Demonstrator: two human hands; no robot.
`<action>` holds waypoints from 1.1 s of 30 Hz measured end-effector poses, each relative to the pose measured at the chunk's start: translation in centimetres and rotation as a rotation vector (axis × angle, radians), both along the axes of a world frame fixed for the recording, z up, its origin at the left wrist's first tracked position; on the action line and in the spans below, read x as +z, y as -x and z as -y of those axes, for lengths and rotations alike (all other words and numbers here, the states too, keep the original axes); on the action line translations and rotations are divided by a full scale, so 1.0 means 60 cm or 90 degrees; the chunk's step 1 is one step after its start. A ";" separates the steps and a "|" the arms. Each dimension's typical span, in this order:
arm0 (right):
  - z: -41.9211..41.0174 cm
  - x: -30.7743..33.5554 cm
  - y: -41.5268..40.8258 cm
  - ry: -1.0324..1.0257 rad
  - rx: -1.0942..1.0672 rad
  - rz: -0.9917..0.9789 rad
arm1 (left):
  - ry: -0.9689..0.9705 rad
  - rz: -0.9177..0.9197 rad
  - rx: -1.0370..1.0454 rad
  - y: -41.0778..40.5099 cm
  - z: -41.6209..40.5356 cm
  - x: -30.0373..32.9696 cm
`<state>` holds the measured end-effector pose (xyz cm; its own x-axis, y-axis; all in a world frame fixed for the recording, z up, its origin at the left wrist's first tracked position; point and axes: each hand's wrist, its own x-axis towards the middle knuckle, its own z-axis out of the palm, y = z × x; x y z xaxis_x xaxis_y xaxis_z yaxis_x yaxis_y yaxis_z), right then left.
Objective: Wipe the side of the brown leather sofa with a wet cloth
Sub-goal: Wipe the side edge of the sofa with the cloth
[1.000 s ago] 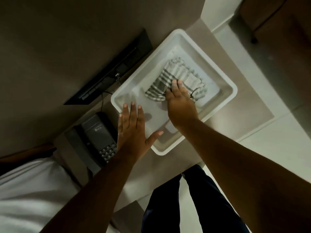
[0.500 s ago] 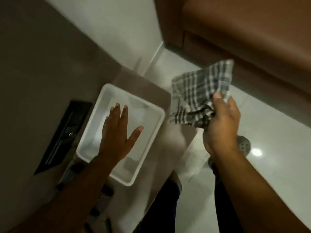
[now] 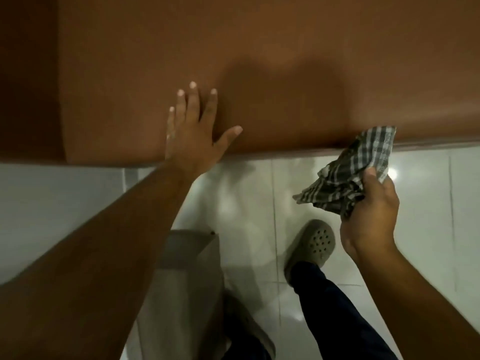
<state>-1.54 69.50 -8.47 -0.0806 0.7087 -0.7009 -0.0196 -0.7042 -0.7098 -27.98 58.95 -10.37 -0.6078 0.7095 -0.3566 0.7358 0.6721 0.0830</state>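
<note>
The brown leather sofa (image 3: 285,61) fills the upper half of the view, its lower edge running across the middle. My left hand (image 3: 193,133) is spread flat with fingers apart in front of the sofa's surface near that edge. My right hand (image 3: 368,211) grips a bunched grey-and-white checked cloth (image 3: 355,170) over the floor. The cloth's upper corner overlaps the sofa's lower edge on the right; I cannot tell whether it touches.
Glossy white floor tiles (image 3: 246,203) lie below the sofa. A beige table corner (image 3: 192,258) juts in at bottom centre. My foot in a grey perforated clog (image 3: 311,245) and dark trouser legs (image 3: 335,307) stand close by. A white wall (image 3: 52,203) is at left.
The view has swung from the white tub on the table to the sofa. My right hand lifted the cloth out and carried it here; my left hand left the tub for the sofa.
</note>
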 end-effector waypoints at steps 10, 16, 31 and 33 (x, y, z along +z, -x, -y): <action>-0.073 -0.063 -0.124 0.058 -0.289 -0.045 | -0.054 -0.128 -0.062 -0.126 -0.181 -0.070; -0.079 -0.119 -0.147 0.085 -0.420 -0.095 | -0.089 -0.084 -0.312 -0.185 -0.296 -0.064; -0.251 -0.205 -0.316 0.045 -0.497 -0.168 | -0.093 -0.096 -0.774 -0.524 -0.749 -0.068; -0.272 -0.217 -0.343 0.017 -0.480 -0.151 | -0.100 -0.075 -0.797 -0.580 -0.820 -0.066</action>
<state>19.03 85.85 -21.49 0.2652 0.6147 -0.7428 -0.6470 -0.4578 -0.6098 6.79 108.14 -14.31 0.4854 0.8495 -0.2069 0.8671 -0.4980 -0.0105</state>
